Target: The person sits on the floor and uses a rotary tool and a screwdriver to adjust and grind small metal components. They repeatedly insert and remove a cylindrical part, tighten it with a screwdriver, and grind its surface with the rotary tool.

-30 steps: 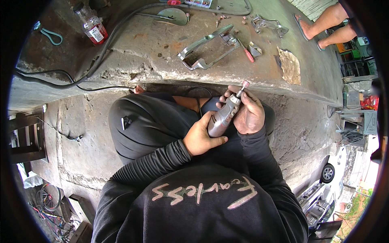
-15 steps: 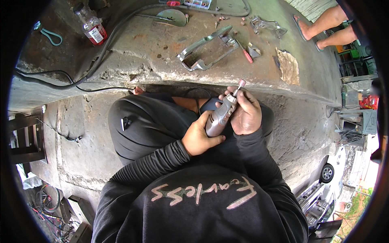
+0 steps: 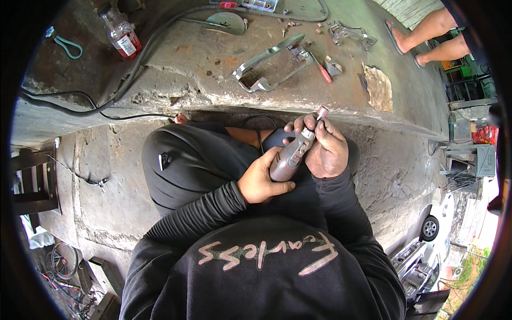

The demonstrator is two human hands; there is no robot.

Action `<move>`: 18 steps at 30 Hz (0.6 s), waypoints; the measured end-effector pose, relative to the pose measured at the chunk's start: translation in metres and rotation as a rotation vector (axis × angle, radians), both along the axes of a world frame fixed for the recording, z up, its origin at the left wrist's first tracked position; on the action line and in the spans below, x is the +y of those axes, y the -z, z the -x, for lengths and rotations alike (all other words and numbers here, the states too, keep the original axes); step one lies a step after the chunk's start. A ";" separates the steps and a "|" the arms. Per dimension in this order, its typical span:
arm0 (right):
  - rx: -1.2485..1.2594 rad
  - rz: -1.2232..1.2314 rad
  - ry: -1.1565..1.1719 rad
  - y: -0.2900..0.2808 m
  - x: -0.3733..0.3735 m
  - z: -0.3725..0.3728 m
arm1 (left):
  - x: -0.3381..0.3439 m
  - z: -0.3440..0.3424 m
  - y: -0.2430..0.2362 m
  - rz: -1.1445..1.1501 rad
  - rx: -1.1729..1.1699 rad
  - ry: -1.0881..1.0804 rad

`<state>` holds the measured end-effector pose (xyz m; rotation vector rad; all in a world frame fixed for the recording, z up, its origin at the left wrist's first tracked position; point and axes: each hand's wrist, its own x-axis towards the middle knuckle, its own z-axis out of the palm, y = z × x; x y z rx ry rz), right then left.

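A grey rotary tool is held above my lap, its nose tilted up to the right. My left hand wraps round the thick rear of its body. At the nose, my right hand has its thumb and fingers closed on the shank of a small grinding bit with a pink, cylindrical head. The fingers hide much of the shank, so I cannot tell whether it sits in the collet.
On the concrete ledge lie a metal frame, a red-handled tool, a metal bracket and a torn cardboard piece. A bottle of red liquid stands left beside a corrugated hose. Another person's legs are at far right.
My right hand has shifted slightly up and to the right, and the pink bit head has moved the same way. My left hand and the tool body have barely moved.
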<state>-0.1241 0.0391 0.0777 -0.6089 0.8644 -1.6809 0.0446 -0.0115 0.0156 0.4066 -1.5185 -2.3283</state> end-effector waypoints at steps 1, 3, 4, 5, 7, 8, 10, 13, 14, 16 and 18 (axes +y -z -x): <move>0.022 -0.028 0.026 -0.001 -0.001 -0.003 | 0.002 0.000 0.003 0.023 -0.012 -0.023; 0.031 -0.072 0.058 -0.006 -0.002 -0.008 | 0.005 0.001 0.007 0.069 -0.039 -0.074; 0.045 -0.080 0.103 -0.006 -0.003 -0.011 | 0.006 0.002 0.008 0.093 -0.052 -0.099; 0.058 -0.087 0.147 -0.005 -0.004 -0.015 | 0.006 0.002 0.007 0.117 -0.065 -0.124; 0.075 -0.094 0.217 -0.004 -0.007 -0.021 | 0.004 0.000 -0.003 0.287 -0.136 -0.172; 0.079 -0.094 0.243 -0.004 -0.007 -0.024 | 0.003 0.000 -0.008 0.371 -0.170 -0.196; 0.078 -0.084 0.270 -0.002 -0.009 -0.026 | 0.004 0.000 -0.010 0.409 -0.218 -0.227; 0.083 -0.070 0.275 0.000 -0.012 -0.027 | 0.004 -0.001 -0.013 0.429 -0.242 -0.256; 0.099 -0.078 0.277 -0.002 -0.013 -0.027 | 0.004 -0.001 -0.013 0.429 -0.241 -0.261; 0.098 -0.085 0.246 -0.002 -0.014 -0.027 | 0.003 -0.001 -0.012 0.411 -0.233 -0.261; 0.066 -0.084 0.178 -0.001 -0.015 -0.021 | 0.003 -0.001 -0.009 0.326 -0.188 -0.248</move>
